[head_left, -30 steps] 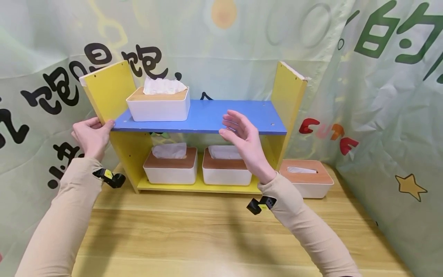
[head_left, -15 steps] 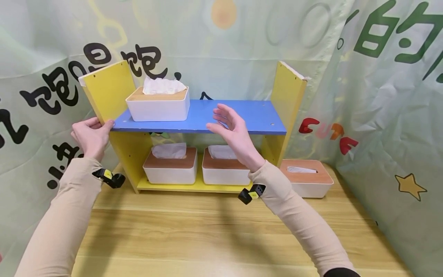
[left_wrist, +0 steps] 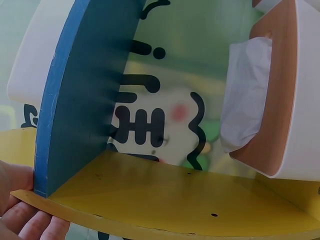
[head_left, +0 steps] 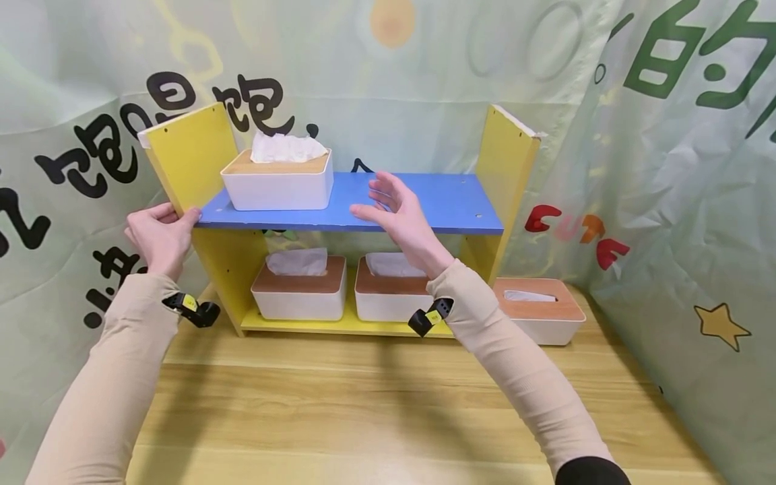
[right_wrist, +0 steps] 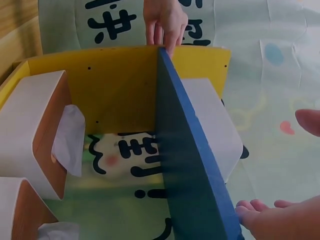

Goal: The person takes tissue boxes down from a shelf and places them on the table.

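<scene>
While pinching the left yellow panel (head_left: 197,165) of the shelf unit (head_left: 345,195) with the left hand (head_left: 160,236), at middle left of the frame, holds the right hand (head_left: 405,219) well apart, just right of centre. In the left wrist view, shows thumb inside, by the end of the blue board (head_left: 451,199), with fingers curled round the panel's outer side.

Next rightward, upper left of centre: carries the upper tissue box (head_left: 280,192) on the board's left part, between the hands, apart from both. Then, at centre, before the board: grips nothing with the right hand, thumb and fingers spread, thumb toward the box. Cannot tell contact with the board's front edge. By touch, counts the left hand as nearer to the unit.

Runs long axis left to right across mid-frame, from left panel to right yellow panel (head_left: 506,162). Stands upright on the table (head_left: 303,417), hollow front facing the bottom of the frame. Bears the upper box lengthwise along that same axis, tissue upward. At lower centre, holds the lower-left box (head_left: 300,304) and lower-right box (head_left: 384,308), long sides likewise left to right.
</scene>
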`<act>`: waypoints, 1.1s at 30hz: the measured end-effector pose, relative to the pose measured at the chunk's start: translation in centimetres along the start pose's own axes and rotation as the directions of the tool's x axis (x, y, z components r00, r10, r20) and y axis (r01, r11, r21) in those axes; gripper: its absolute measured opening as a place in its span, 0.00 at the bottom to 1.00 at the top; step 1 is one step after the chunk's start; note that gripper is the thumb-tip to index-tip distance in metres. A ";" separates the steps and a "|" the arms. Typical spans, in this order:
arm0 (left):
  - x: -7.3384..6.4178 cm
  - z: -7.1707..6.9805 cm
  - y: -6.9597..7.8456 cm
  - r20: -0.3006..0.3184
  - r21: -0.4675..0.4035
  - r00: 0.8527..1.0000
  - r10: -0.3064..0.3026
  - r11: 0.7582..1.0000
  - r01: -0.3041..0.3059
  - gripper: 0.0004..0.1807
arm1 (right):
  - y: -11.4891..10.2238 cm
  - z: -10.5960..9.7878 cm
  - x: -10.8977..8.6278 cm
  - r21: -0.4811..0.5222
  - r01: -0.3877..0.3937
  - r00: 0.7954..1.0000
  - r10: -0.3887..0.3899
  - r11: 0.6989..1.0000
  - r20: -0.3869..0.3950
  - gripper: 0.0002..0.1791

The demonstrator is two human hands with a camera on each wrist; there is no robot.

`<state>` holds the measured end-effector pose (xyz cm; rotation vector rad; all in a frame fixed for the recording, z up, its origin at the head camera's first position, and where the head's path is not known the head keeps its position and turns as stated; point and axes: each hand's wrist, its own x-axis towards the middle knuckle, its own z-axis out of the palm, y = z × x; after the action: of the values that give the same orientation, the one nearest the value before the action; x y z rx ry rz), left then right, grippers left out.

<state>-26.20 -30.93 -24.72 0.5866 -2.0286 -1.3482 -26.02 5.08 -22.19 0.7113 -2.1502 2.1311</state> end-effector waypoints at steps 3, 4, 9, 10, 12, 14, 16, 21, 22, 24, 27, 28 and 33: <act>0.1 0.0 0.0 0.003 -0.009 1.000 0.000 1.000 0.000 0.27 | 0.1 -0.1 0.5 -0.008 -0.028 1.000 0.028 1.000 0.011 0.47; 0.1 0.0 0.0 0.005 -0.011 1.000 -0.001 1.000 0.001 0.28 | 0.1 -0.1 0.7 -0.009 -0.034 0.999 0.034 0.999 0.014 0.47; 0.1 0.0 0.0 0.002 -0.012 1.000 0.000 1.000 0.000 0.27 | -0.1 0.2 1.6 -0.013 -0.060 0.998 0.060 0.998 0.034 0.50; 0.0 0.0 0.0 0.004 -0.011 1.000 -0.001 1.000 0.001 0.27 | -0.2 0.3 1.9 -0.016 -0.062 0.997 0.062 0.998 0.040 0.50; 0.0 0.0 0.1 0.010 -0.010 1.000 -0.005 1.000 0.005 0.27 | -0.2 0.5 2.4 -0.025 -0.070 0.996 0.071 0.997 0.055 0.51; -0.1 0.0 0.1 0.015 -0.011 1.000 -0.010 1.000 0.010 0.28 | -0.3 0.7 3.1 -0.037 -0.081 0.994 0.083 0.996 0.068 0.51; -0.2 -0.1 0.2 0.020 -0.008 1.000 -0.013 1.000 0.013 0.27 | -0.3 0.9 3.7 -0.041 -0.096 0.991 0.100 0.995 0.085 0.51; -0.2 0.0 0.2 0.022 0.004 1.000 -0.007 1.000 0.007 0.27 | -0.2 1.3 5.0 -0.043 -0.134 0.985 0.138 0.990 0.107 0.52; -0.3 0.0 0.2 0.023 0.007 1.000 -0.007 1.000 0.006 0.27 | -0.2 1.4 5.1 -0.046 -0.139 0.984 0.143 0.989 0.106 0.53; -0.3 0.0 0.2 0.024 0.013 1.000 -0.010 1.000 0.010 0.28 | -0.2 1.6 5.5 -0.059 -0.146 0.983 0.152 0.987 0.101 0.54; -0.2 0.0 0.2 0.025 0.018 0.999 -0.020 1.000 0.019 0.28 | -0.1 1.8 6.0 -0.072 -0.161 0.981 0.167 0.984 0.098 0.55; -0.2 0.0 0.2 0.025 0.020 0.999 -0.021 1.000 0.021 0.28 | -0.1 2.0 6.2 -0.077 -0.165 0.980 0.172 0.983 0.096 0.56; -0.2 -0.1 0.2 0.024 0.030 0.999 -0.032 0.999 0.031 0.28 | 0.0 2.7 7.5 -0.106 -0.181 0.978 0.191 0.978 0.085 0.57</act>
<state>-26.02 -30.76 -24.53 0.6206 -2.0697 -1.3515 -31.88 0.29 -19.81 0.6392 -2.4421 2.0974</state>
